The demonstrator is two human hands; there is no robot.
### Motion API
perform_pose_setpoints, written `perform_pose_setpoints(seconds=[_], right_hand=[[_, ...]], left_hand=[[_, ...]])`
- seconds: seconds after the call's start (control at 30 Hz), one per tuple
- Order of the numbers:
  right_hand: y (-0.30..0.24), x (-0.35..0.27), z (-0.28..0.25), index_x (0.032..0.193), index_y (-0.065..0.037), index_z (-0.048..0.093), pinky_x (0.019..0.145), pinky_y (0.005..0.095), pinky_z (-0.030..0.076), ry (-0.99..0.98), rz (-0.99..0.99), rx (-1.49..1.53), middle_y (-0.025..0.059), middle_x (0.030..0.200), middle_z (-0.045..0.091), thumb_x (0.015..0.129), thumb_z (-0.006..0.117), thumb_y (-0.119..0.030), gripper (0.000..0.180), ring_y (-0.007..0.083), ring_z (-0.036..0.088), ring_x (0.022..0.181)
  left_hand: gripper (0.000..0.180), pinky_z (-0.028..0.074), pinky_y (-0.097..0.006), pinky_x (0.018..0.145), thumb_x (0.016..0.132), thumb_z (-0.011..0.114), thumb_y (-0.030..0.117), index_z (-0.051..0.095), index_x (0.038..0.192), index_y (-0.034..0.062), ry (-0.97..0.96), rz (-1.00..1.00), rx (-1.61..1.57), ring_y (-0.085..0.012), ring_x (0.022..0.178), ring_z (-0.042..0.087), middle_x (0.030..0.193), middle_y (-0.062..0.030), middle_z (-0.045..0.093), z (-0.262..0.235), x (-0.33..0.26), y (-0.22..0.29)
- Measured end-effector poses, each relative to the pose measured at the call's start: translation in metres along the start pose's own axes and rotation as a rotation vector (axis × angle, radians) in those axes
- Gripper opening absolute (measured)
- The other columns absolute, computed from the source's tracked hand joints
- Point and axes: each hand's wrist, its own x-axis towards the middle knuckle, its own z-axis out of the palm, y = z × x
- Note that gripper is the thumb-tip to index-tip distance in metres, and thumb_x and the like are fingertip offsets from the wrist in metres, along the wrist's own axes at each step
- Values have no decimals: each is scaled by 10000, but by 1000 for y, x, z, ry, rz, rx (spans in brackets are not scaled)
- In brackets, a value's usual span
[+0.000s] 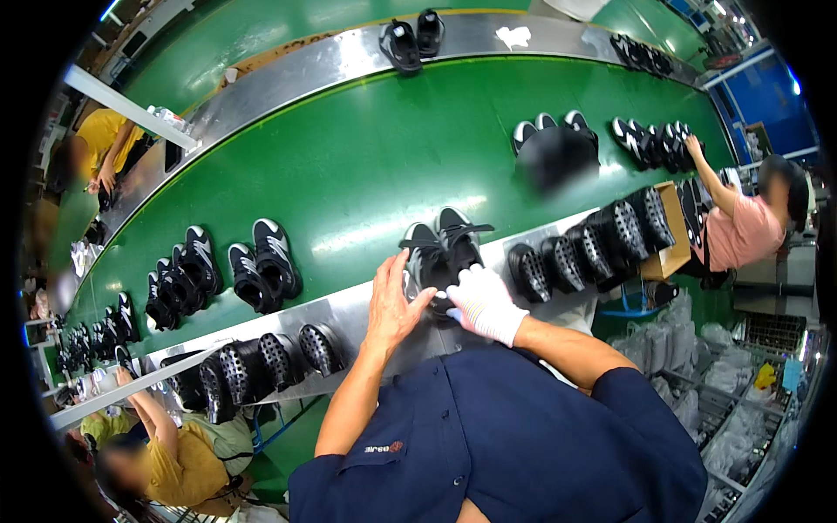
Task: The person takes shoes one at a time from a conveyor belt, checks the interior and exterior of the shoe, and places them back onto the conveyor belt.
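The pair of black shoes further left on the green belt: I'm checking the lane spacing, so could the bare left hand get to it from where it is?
Probably yes. The left hand rests by the near shoes, and only bare green belt lies between it and that pair of black shoes, though it would need a sideways stretch.

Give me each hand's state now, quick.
Left hand: bare, open, touching black-and-white laced sneakers.
Right hand: white-gloved, resting on the same sneakers; grip cannot be told.
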Motion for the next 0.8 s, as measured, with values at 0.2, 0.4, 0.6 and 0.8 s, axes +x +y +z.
perform_pose_setpoints(seconds=[0.2, 0.4, 0.6, 0.8], right_hand=[[-20, -31, 57, 1245, -136, 693, 947, 478, 508, 166, -160, 149, 142, 1129, 662, 851, 733, -226, 407, 353, 601, 1163], [49, -116, 44, 1154, -29, 694, 925, 457, 543, 762, 361, 377, 166, 1110, 702, 824, 771, -184, 373, 389, 655, 1017], [127, -145, 87, 1274, -16, 604, 870, 489, 550, 594, 890, -12, 196, 1155, 640, 878, 778, -402, 580, 402, 621, 1059], [144, -153, 89, 1086, -52, 645, 809, 464, 556, 660, 715, -56, 154, 1026, 642, 867, 782, -297, 356, 360, 637, 947]], left_hand=[[358, 539, -448, 783, 860, 756, 67, 648, 1191, -17, -116, -239, -43, -337, 869, 646, 1047, -193, 648, 18, -48, -29], [175, 555, -479, 754, 926, 714, 135, 728, 1023, -11, -157, -234, 243, -409, 835, 709, 904, -227, 720, -18, -75, -10], [135, 567, -459, 754, 926, 715, 131, 734, 966, 4, -127, -138, -42, -397, 831, 717, 904, -205, 733, -14, -47, 40], [104, 575, -424, 795, 920, 712, 87, 735, 978, 3, -141, 113, -181, -371, 864, 724, 929, -185, 738, 8, -21, 79]])
